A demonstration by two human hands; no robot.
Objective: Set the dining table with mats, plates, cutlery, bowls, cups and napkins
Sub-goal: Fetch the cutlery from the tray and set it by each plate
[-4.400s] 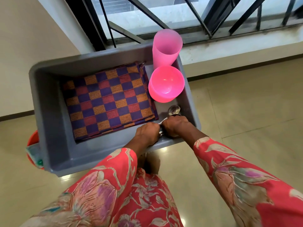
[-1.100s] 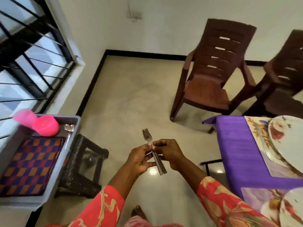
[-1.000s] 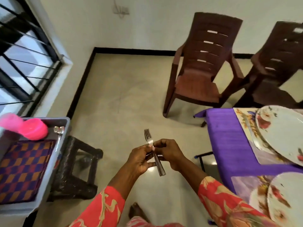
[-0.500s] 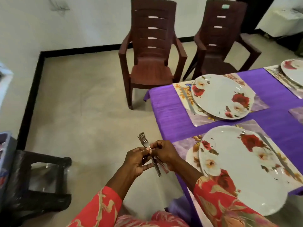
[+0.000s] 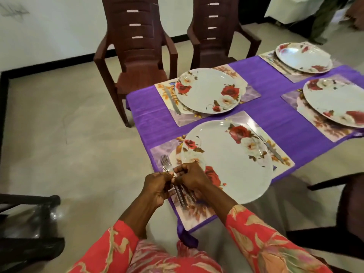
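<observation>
a small bundle of forks [image 5: 173,180] is held over the near left corner of the counter [image 5: 275,119], its long axis running from tines at about 11 o'clock to handles at 5 o'clock. the left hand [image 5: 155,189] is curled round the shafts; the right hand [image 5: 192,179] pinches them near the necks. the nearest plate [image 5: 232,164] lies just beside, at 2 o'clock.

Pale beige floor tiles [image 5: 78,146] are spreading across the room, catching soft glare at 7 o'clock. A white wall [image 5: 59,26] with a black skirting strip [image 5: 49,67] is running along 11 o'clock. Two dark brown plastic chairs [image 5: 137,56] are standing side by side at 12 o'clock beside the purple-covered surface [image 5: 275,119]. A dark stool [image 5: 25,223], somewhat blurred, is sitting at 8 o'clock.
</observation>
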